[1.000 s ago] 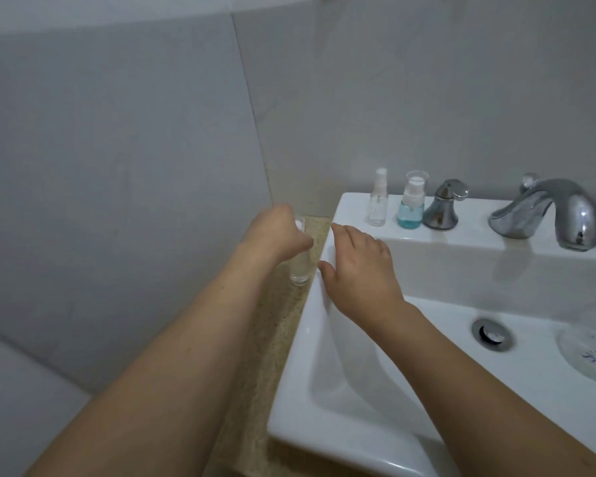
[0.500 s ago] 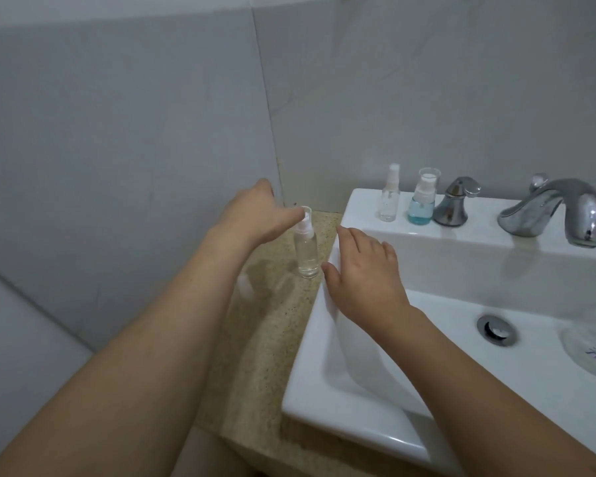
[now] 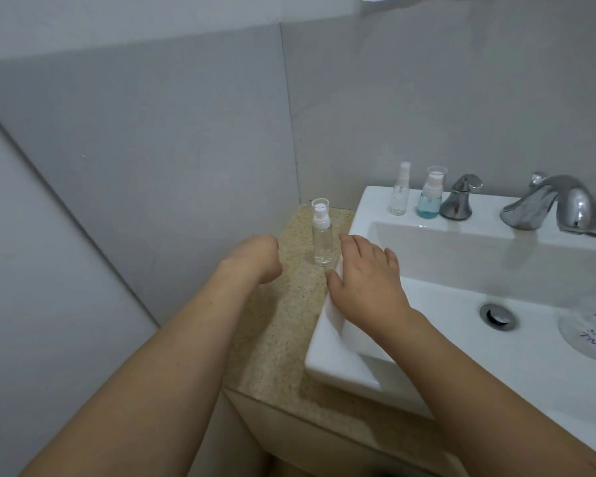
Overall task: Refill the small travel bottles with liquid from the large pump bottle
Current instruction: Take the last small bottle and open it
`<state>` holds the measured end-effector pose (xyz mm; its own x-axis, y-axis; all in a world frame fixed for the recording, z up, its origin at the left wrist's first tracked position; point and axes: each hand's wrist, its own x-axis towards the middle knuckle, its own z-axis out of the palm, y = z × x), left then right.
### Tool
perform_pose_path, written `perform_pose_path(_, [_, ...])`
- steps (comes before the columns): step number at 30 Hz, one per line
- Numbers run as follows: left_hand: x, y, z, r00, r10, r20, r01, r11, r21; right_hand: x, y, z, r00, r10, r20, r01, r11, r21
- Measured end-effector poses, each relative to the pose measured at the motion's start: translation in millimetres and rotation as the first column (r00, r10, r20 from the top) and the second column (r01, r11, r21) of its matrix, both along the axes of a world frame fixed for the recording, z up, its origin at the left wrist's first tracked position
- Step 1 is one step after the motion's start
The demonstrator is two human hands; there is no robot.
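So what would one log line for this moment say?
left hand: holds nothing | right hand: rests on sink rim | clear spray bottle: upright on counter

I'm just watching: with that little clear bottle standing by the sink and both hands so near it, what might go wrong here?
The clear spray bottle is tall and narrow and stands on the speckled counter between the left hand and the right hand; a careless brush could topple it. Behind, two more small bottles stand on the sink ledge, where a reaching arm might knock them into the basin.
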<state>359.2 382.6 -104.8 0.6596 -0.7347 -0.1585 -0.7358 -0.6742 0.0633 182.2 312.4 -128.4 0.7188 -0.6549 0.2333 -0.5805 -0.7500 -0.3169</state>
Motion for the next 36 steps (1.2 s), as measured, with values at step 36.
perform_pose_path(36, [-114.9, 6.2, -27.8, 0.744, -0.420, -0.519, -0.085, 0.712, -0.697, -84.5, -10.9, -23.7, 0.980, 0.059, 0.192, -0.087, 0.986, 0.144])
